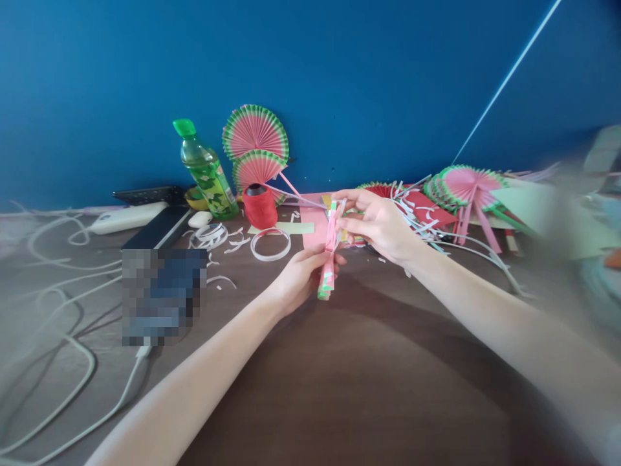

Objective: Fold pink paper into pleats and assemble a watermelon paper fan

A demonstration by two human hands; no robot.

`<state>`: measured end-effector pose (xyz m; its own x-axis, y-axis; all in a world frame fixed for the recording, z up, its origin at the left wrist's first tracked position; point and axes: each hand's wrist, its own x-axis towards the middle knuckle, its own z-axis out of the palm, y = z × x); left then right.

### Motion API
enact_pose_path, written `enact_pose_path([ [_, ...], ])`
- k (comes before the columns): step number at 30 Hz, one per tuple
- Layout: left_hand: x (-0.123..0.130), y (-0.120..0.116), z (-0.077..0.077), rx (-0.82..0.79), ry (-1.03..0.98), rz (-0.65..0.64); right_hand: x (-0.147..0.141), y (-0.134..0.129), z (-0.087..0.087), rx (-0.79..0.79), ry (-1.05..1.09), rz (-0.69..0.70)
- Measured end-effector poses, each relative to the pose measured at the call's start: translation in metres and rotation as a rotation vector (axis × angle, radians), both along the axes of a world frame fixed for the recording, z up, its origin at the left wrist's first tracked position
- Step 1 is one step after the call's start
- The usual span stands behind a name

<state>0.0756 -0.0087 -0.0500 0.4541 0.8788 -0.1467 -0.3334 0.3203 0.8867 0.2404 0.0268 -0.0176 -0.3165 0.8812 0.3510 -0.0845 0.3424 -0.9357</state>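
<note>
A narrow folded paper fan [328, 275], pink with green and white ends, is held upright, slightly tilted, above the table. My left hand [303, 275] pinches it around its middle, thumb in front. My right hand [376, 223] grips its upper end between thumb and fingers; the exact finger contact is partly hidden. Behind the hands lies a pink paper sheet [313, 226]. Left of them stand a red spool of thread [261, 208] and a white ring of tape [270, 245].
Opened pink-and-green fans [255, 133] lean on the blue wall, with more fans [468, 184] at the right. A green bottle [208, 171] stands back left. White cables [87, 362] and a pixelated device [165, 294] lie left. Paper strips [420, 217] are heaped behind my right hand.
</note>
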Motion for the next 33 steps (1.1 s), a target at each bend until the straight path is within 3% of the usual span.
enact_pose_path([
  [8,0.003,-0.003,0.002,-0.085,-0.042,-0.004,-0.003,-0.004,0.002,-0.016,-0.003,0.049],
  [17,0.008,-0.009,0.008,-0.069,-0.06,0.006,-0.005,-0.006,0.001,0.052,-0.088,-0.117],
  [33,0.012,-0.01,0.002,-0.021,-0.036,0.069,-0.008,-0.006,-0.001,0.044,-0.065,-0.144],
])
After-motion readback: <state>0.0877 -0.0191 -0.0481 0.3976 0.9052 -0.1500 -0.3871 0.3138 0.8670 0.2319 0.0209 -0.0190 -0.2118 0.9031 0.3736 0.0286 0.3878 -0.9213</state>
